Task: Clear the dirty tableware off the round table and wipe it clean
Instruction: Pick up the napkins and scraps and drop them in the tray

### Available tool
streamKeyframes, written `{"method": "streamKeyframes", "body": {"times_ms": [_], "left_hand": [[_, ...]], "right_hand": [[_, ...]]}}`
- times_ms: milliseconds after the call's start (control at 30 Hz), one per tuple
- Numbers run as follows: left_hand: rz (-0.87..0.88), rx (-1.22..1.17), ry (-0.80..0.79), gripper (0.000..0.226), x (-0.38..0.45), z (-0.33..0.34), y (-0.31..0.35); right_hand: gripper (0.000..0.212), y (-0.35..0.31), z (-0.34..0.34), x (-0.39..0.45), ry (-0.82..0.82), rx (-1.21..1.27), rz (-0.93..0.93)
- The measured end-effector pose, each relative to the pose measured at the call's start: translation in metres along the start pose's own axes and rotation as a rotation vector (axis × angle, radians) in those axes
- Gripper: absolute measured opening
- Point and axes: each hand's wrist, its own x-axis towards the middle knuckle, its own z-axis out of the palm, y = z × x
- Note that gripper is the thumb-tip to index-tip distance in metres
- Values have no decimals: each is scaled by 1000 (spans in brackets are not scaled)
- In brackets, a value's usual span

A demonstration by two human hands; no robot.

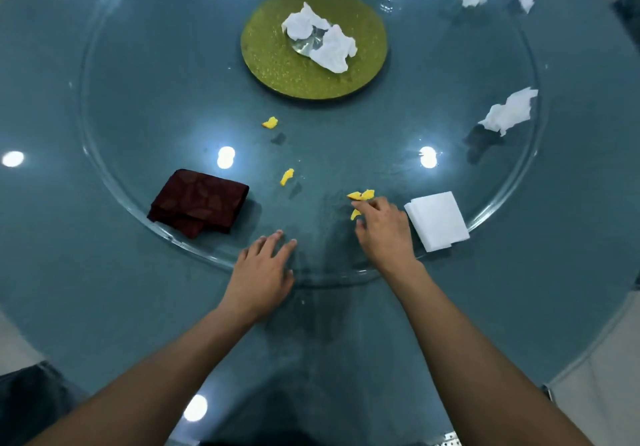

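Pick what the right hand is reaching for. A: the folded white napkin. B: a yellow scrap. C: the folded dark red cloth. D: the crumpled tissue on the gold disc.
B: the right hand has its fingers at the yellow scrap, with the folded white napkin lying apart beside it.

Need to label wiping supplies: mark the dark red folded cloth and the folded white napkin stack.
dark red folded cloth [199, 200], head view, middle of its top fold.
folded white napkin stack [437, 220], head view, centre of the top sheet.

On the table, a turntable carries a central plate holding crumpled tissues; nearer than the plate lie scraps, a folded cloth to its left, stacked napkins to its right.
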Motion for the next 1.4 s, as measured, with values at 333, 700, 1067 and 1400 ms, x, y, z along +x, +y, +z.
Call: {"method": "streamKeyframes", "body": {"times_ms": [333,700,1067,1400], "left_hand": [[47,-152,179,29,30,-4,-2],[-387,-1384,-41,18,69,-21,33],[-697,-2024,-257,32,82,-27,23],[-715,-2056,-287,39,82,-29,9]], "right_hand": [[20,5,6,16,-25,-27,44],[13,-18,-3,-1,-19,468,262],[17,-22,-11,23,145,260,127],[16,0,-8,42,-68,6,19]]}}
